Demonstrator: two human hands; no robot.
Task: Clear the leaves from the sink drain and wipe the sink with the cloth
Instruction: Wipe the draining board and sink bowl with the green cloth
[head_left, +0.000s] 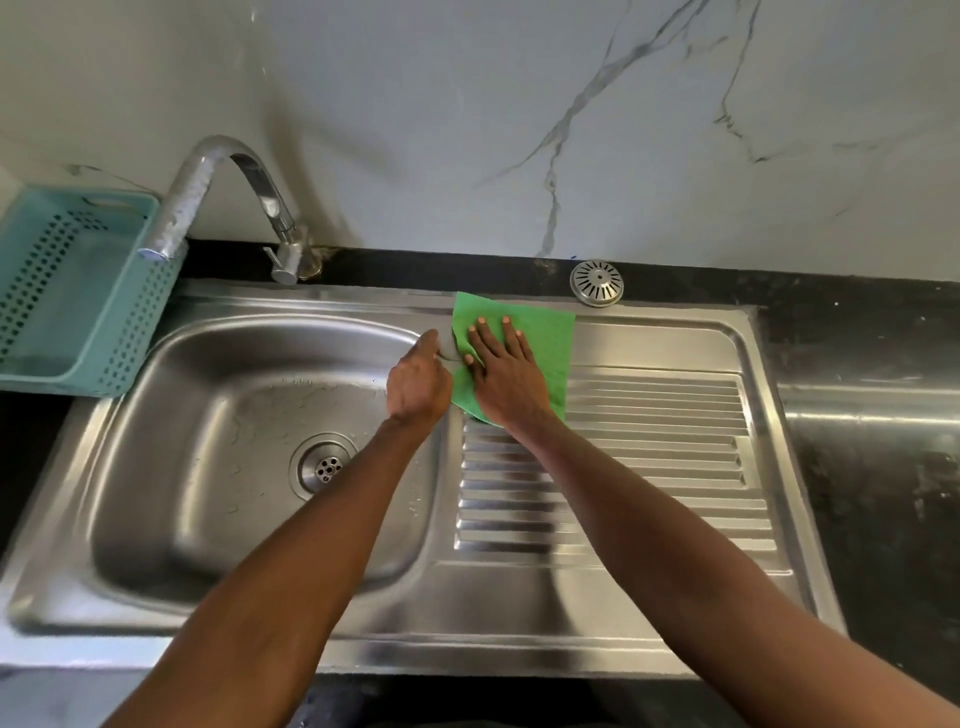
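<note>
Head view, left to right. A teal perforated basket (78, 291) stands on the dark counter (857, 332) at the far left, just beside the stainless steel sink (218, 395). A curved chrome tap (228, 192) rises from the back edge, its spout reaching toward the basket. The sink drain (326, 466) lies bare in the wet basin floor, with no leaves visible on it. The left hand (418, 382) rests at the basin's right rim, fingers curled and its fingertips at the left edge of the green cloth (540, 343); whether it pinches the cloth cannot be told. The right hand (506, 371) lies flat on the cloth, fingers straight and spread, pressing it onto the upper left corner of the ribbed drainboard (649, 467). A round metal strainer cover (597, 283) sits on the counter behind the drainboard, near the cloth's far right corner. A white marble wall (519, 104) backs the counter.
</note>
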